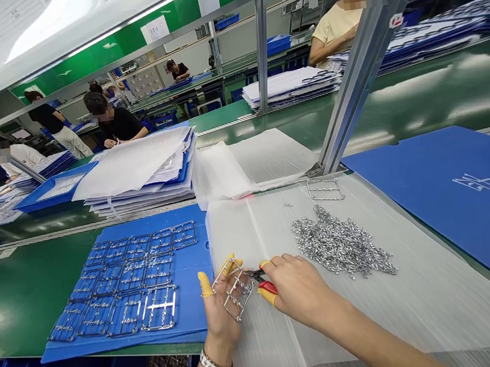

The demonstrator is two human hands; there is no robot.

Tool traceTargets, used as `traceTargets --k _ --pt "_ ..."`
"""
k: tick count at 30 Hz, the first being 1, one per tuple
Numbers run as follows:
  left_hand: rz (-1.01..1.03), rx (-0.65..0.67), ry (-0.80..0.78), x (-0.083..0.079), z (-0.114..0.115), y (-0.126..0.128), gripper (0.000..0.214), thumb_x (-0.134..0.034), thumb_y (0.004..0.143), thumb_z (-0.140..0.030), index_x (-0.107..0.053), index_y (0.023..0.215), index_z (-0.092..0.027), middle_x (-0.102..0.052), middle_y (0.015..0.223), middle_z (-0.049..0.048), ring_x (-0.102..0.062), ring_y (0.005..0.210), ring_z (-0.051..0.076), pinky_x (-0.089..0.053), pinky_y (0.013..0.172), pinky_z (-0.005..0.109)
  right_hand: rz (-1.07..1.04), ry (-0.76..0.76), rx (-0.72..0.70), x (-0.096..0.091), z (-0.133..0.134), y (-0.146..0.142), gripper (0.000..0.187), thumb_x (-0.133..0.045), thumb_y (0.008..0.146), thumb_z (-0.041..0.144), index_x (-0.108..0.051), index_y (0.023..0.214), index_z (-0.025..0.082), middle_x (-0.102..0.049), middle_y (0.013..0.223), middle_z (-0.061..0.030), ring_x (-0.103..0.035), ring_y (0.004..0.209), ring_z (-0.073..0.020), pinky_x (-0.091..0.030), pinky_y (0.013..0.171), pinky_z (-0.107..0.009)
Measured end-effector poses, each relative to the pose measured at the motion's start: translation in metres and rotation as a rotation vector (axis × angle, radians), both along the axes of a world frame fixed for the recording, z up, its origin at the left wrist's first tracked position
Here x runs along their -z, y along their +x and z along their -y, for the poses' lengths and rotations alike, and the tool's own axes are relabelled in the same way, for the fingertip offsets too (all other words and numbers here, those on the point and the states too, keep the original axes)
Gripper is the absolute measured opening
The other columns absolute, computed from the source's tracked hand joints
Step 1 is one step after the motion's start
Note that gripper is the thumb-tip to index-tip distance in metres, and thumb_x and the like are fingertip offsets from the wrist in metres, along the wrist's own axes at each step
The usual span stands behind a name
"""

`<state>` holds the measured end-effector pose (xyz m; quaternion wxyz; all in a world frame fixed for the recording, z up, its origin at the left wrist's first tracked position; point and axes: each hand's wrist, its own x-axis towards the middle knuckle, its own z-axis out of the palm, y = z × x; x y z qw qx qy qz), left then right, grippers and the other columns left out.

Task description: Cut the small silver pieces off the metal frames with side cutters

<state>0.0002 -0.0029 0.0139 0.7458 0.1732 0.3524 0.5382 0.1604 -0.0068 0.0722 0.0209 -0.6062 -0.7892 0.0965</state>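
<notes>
My left hand [222,320], palm up with yellow finger covers, holds a small silver metal frame [238,289] with crossbars and twisted pieces inside it. In my right hand [296,285], also with yellow finger covers, is a pair of pliers [266,287] with red handles. The dark plier jaws reach the right side of the frame; whether they grip a piece is too small to tell. To the right lies a heap of small silver twisted pieces [340,243]. Similar metal frames [158,308] lie in rows on a blue sheet [194,312] at the left.
White foam sheeting [382,316] covers the bench under my hands. A lone frame [325,189] lies behind the heap. A slanted metal post [374,62] rises at the back right. Stacked sheets [142,167] stand at the back left, and a blue board [464,189] lies right. Several people work beyond.
</notes>
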Motion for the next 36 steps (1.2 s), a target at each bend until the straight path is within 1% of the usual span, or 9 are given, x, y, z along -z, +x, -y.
traceTargets --k 3,7,9,15,18,23,27,33,36 --pt "0.082 -0.007 0.006 -0.005 -0.003 -0.002 0.067 -0.034 0.082 -0.066 -0.065 0.111 -0.014 -0.064 0.115 0.0135 -0.061 0.1 0.028 -0.043 0.092 0.041 -0.012 -0.015 -0.007 0.004 0.005 0.0 0.019 -0.049 0.081 0.031 -0.061 0.087 0.017 -0.067 0.085 -0.01 -0.061 0.084 -0.0263 -0.041 0.07 -0.035" --pt "0.093 -0.024 0.027 -0.009 -0.003 0.002 0.065 -0.034 0.083 -0.064 -0.065 0.11 -0.014 -0.064 0.114 0.0135 -0.062 0.098 0.026 -0.047 0.084 0.036 -0.025 -0.041 -0.015 0.003 0.007 -0.006 0.018 -0.049 0.08 0.03 -0.06 0.087 0.017 -0.066 0.086 -0.0105 -0.061 0.084 -0.0261 -0.041 0.07 -0.035" --pt "0.084 -0.02 0.034 -0.01 -0.001 0.004 0.067 -0.032 0.083 -0.066 -0.065 0.111 -0.014 -0.065 0.113 0.0136 -0.062 0.098 0.025 -0.047 0.082 0.034 -0.022 -0.04 -0.01 0.002 0.007 -0.007 0.018 -0.049 0.08 0.029 -0.06 0.087 0.017 -0.066 0.086 -0.0106 -0.061 0.084 -0.0265 -0.041 0.069 -0.035" --pt "-0.017 -0.043 0.07 -0.008 0.001 0.008 0.068 -0.031 0.081 -0.068 -0.065 0.11 -0.017 -0.065 0.113 0.0128 -0.061 0.101 0.026 -0.045 0.09 0.038 -0.02 -0.046 -0.011 0.001 0.006 -0.005 0.02 -0.049 0.08 0.03 -0.061 0.089 0.017 -0.066 0.087 -0.0109 -0.061 0.087 -0.0268 -0.041 0.072 -0.035" --pt "-0.066 -0.047 0.094 -0.007 0.002 0.01 0.069 -0.032 0.081 -0.069 -0.065 0.111 -0.016 -0.064 0.114 0.0134 -0.06 0.102 0.027 -0.044 0.091 0.038 -0.016 -0.053 -0.012 0.0 0.006 -0.005 0.019 -0.049 0.08 0.029 -0.061 0.089 0.016 -0.066 0.088 -0.0112 -0.061 0.088 -0.0269 -0.041 0.073 -0.035" --pt "-0.122 -0.068 0.117 -0.004 0.003 0.01 0.068 -0.033 0.08 -0.069 -0.066 0.11 -0.017 -0.065 0.113 0.0128 -0.06 0.103 0.027 -0.043 0.092 0.038 -0.003 -0.047 -0.034 -0.001 0.004 -0.007 0.017 -0.051 0.079 0.026 -0.062 0.088 0.016 -0.067 0.085 -0.011 -0.064 0.081 -0.0256 -0.043 0.067 -0.032" --pt "-0.123 -0.091 0.141 -0.003 0.003 0.008 0.069 -0.034 0.079 -0.069 -0.066 0.11 -0.016 -0.065 0.113 0.0133 -0.061 0.102 0.027 -0.044 0.092 0.039 -0.001 -0.068 -0.05 -0.002 0.003 -0.007 0.017 -0.05 0.079 0.024 -0.062 0.089 0.017 -0.067 0.083 -0.0102 -0.065 0.077 -0.0237 -0.043 0.063 -0.03" --pt "-0.089 -0.11 0.137 -0.007 -0.002 0.006 0.07 -0.032 0.08 -0.07 -0.067 0.108 -0.017 -0.066 0.111 0.012 -0.061 0.101 0.027 -0.043 0.095 0.04 -0.009 -0.042 -0.037 -0.007 0.011 -0.009 0.02 -0.051 0.08 0.028 -0.061 0.091 0.016 -0.067 0.087 -0.0114 -0.062 0.087 -0.0283 -0.043 0.071 -0.036" --pt "-0.088 -0.122 0.115 -0.007 -0.004 0.008 0.07 -0.032 0.08 -0.07 -0.067 0.108 -0.017 -0.067 0.109 0.0114 -0.061 0.102 0.027 -0.041 0.097 0.04 -0.028 -0.048 -0.059 -0.006 0.015 -0.014 0.02 -0.052 0.08 0.031 -0.06 0.09 0.016 -0.066 0.088 -0.0114 -0.061 0.087 -0.0282 -0.043 0.073 -0.037"
